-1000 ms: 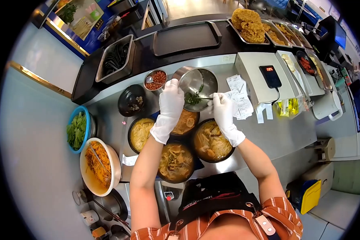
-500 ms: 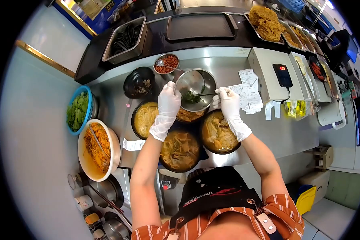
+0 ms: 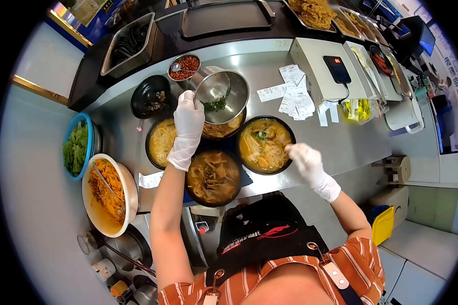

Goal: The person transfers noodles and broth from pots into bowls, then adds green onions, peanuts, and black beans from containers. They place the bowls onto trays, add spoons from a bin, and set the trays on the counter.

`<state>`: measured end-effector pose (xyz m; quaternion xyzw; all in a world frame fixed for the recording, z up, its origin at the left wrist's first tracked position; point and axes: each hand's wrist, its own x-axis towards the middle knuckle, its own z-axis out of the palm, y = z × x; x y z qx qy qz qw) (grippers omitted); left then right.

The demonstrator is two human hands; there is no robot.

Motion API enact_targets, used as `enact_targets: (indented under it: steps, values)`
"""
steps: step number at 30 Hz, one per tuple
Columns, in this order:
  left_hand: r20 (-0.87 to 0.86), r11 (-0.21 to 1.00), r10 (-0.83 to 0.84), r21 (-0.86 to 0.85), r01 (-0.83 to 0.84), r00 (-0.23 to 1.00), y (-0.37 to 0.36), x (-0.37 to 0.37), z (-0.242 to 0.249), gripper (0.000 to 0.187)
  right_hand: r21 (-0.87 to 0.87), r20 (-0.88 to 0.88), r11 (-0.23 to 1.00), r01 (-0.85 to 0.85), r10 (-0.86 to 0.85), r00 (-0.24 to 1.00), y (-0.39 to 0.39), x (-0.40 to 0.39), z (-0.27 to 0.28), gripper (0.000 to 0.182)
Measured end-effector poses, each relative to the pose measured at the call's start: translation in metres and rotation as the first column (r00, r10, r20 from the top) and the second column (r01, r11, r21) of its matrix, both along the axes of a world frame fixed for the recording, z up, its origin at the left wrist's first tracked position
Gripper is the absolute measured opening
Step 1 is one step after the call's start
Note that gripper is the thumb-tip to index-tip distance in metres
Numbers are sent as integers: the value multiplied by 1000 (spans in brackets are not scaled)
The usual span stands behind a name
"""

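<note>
- The left hand (image 3: 188, 121), in a white glove, grips the rim of a steel bowl (image 3: 223, 94) just above the middle of the frame; its fingers are curled over the near edge, and the bowl is tilted.
- Chopped green herbs (image 3: 218, 104) lie inside the steel bowl, near its lower wall.
- The right hand (image 3: 304, 158), also gloved, hovers at the right edge of a black soup bowl (image 3: 266, 144) right of centre; its fingers are drawn together, but what they pinch, if anything, cannot be made out.
- A small tuft of green sits on the noodles in that soup bowl.
- Three more black bowls of food stand close by on the steel worktop (image 3: 351, 147): one left of the gloved wrist, one below it, one partly under the steel bowl.
- A dish of peanuts (image 3: 183, 66) stands just beyond the steel bowl; paper receipts (image 3: 291, 94) lie to the right.
</note>
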<state>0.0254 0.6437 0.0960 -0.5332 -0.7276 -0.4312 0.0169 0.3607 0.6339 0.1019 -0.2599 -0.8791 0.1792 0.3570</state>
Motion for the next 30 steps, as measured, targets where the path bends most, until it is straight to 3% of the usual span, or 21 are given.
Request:
enact_targets:
  steps: [1,2,6,10,11,14,15,16,18,21,24,30]
  values:
    - [1,1000,-3,18,3,1000,-1,0,1,11,92,176,995,-46,29,984,-9,4,-2,21]
    - [5,1000,-1,17,1,1000,-2,0,0,11,91,180,995,-47,30,983,-10,4,-4,21]
    - [-58,998,-8,60,12,998,-5,-1,0,14,119,-69,989,85,-77,995,8,-25,11,24]
    - [-23,997,-16,76,18,1000,-8,-7,8,23,-320,-278,946,57,-151,949,32,-92,24,21]
    - [-62,997,-8,80,13,998,-9,-10,11,24,-335,-288,941,39,-142,947,39,-107,29,22]
    - [-223,981,-47,175,87,974,-8,-27,12,15,-156,-366,987,-25,-35,930,66,-149,6,21]
    - [-260,987,-57,129,93,964,-10,-30,15,14,-79,-344,996,-49,19,939,73,-160,5,22]
    - [-267,988,-53,127,90,962,-11,-32,17,14,-169,-367,978,-124,54,929,72,-168,5,25]
    - [-286,986,-87,110,123,954,-10,-35,19,15,161,-181,984,-80,109,977,79,-175,-4,30]
    - [-340,989,-19,131,67,940,-8,-40,13,14,176,-58,979,-100,112,992,83,-168,-13,32]
    - [-367,991,38,133,12,929,-5,-45,9,13,168,-156,983,-69,96,983,93,-165,-14,31]
    - [-385,987,65,163,-1,921,0,-48,0,12,172,-105,985,-27,45,993,102,-180,-30,31]
